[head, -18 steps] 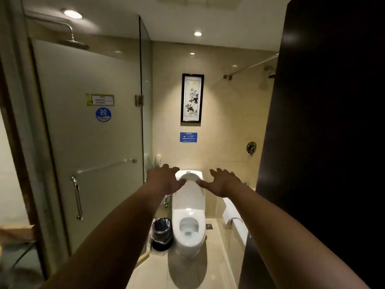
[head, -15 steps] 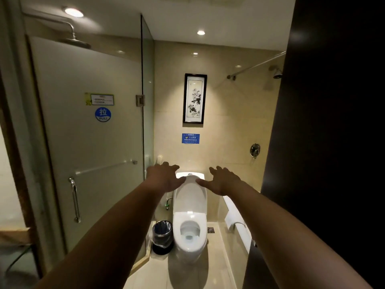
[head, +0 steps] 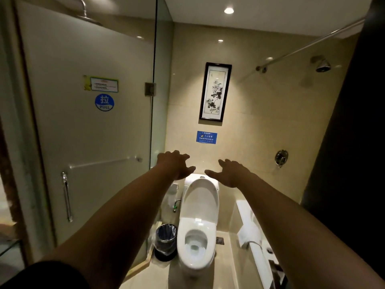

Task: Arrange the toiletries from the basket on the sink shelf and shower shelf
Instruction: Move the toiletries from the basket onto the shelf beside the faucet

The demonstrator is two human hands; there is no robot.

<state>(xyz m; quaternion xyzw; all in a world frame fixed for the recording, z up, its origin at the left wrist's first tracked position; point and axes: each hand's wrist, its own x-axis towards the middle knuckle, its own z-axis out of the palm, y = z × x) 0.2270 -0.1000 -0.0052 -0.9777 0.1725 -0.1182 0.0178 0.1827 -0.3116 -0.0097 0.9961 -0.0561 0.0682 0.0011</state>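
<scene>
Left hand (head: 176, 164) and right hand (head: 231, 174) stretched forward side by side, palms down, apart from each other, in line with the back of the toilet (head: 200, 205) but touching nothing. Fingers (head: 180, 157) spread and loosely straight on both, gripping nothing. Held so, probably, as an empty-handed start before any pick-up; not decidable from this view. Basket, toiletries, sink shelf and shower shelf all out of view; task judged hardly begun.

Left: frosted glass shower door (head: 93, 142), smooth and matt, closed, with a slim metal handle (head: 67, 197) upright near its edge and a round blue "PULL" sticker (head: 104, 102) higher up to show the way of opening. Shower shelf presumably behind it, masked by the frosting.

Centre: glossy white ceramic toilet, oval, lid raised, set against the tiled back wall. Round bin (head: 166, 238) with a plastic liner tucked just beside it, in the corner by the glass. Framed flower print (head: 215, 91) above, narrow and upright. Polished beige tiles throughout, mirroring the ceiling lamps.
</scene>
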